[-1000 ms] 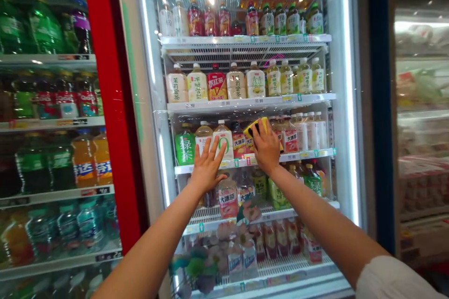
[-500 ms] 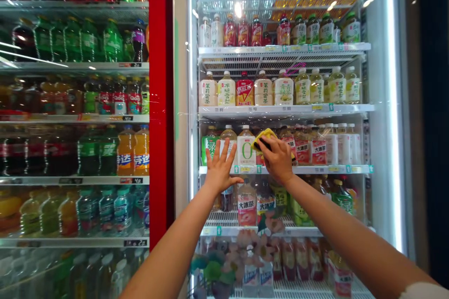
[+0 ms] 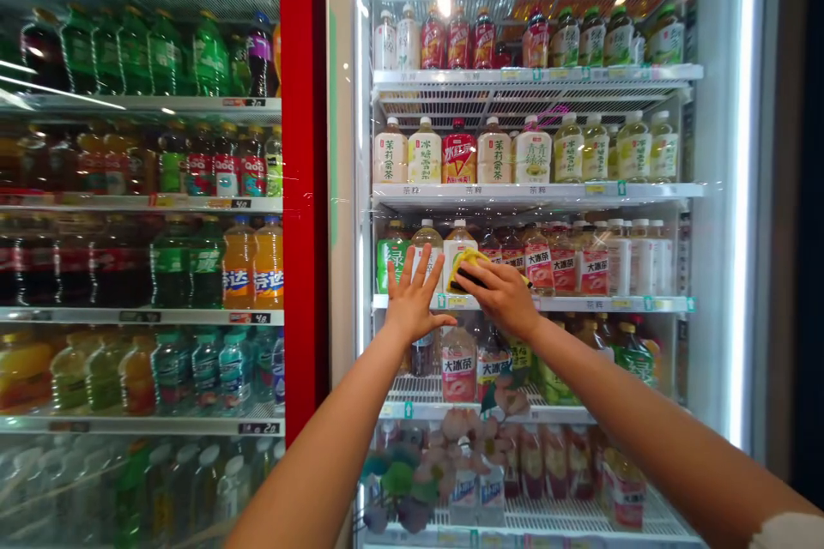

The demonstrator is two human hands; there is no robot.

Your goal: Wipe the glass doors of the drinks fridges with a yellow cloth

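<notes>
My left hand [image 3: 415,292] lies flat with fingers spread against the glass door [image 3: 554,94] of a lit drinks cooler. To its right, my right hand [image 3: 499,292] is closed over a yellow and black cleaning cloth [image 3: 467,264], pressing it to the same glass. Behind the cloth, a white-labelled bottle [image 3: 459,233] on the fourth visible shelf is partly covered. A bottle with a pale cap [image 3: 427,232] shows between and above my left fingers. Floral shapes [image 3: 444,463] appear on the lower glass; whether printed or reflected, I cannot tell.
A red frame [image 3: 304,189] and a pale metal strip [image 3: 341,171] divide this cooler from another at left, full of soda bottles [image 3: 209,56]. A bright light strip [image 3: 740,189] runs down the right side. Price-tagged shelf edges [image 3: 541,194] cross behind the glass.
The cloth under my right hand has slid left and slightly down, over the white-labelled bottle. My left hand stays planted. The view has shifted, moving the shelves up and right.
</notes>
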